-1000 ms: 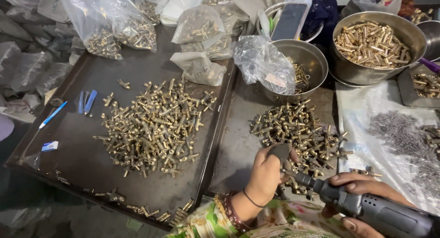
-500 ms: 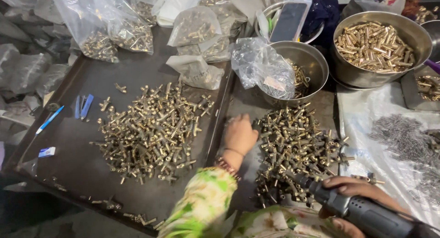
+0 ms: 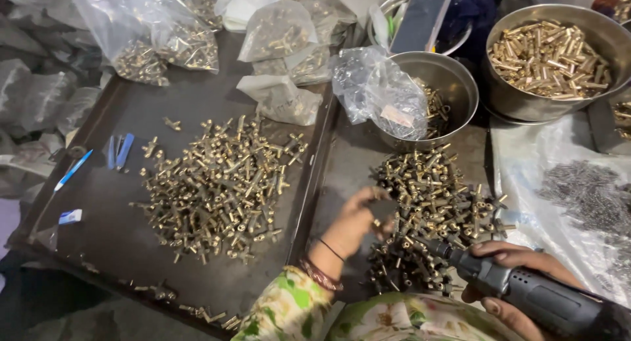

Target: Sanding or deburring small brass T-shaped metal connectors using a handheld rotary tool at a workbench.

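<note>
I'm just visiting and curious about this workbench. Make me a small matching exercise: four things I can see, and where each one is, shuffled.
Things:
1. power screwdriver
2. smartphone
3. blue pen
4. clear plastic bag

Places:
A. left edge of the dark tray
B. draped over the rim of the middle steel bowl
C. in the right hand
D. propped in a bowl at the top

Pairs: 1-C, 2-D, 3-A, 4-B
</note>
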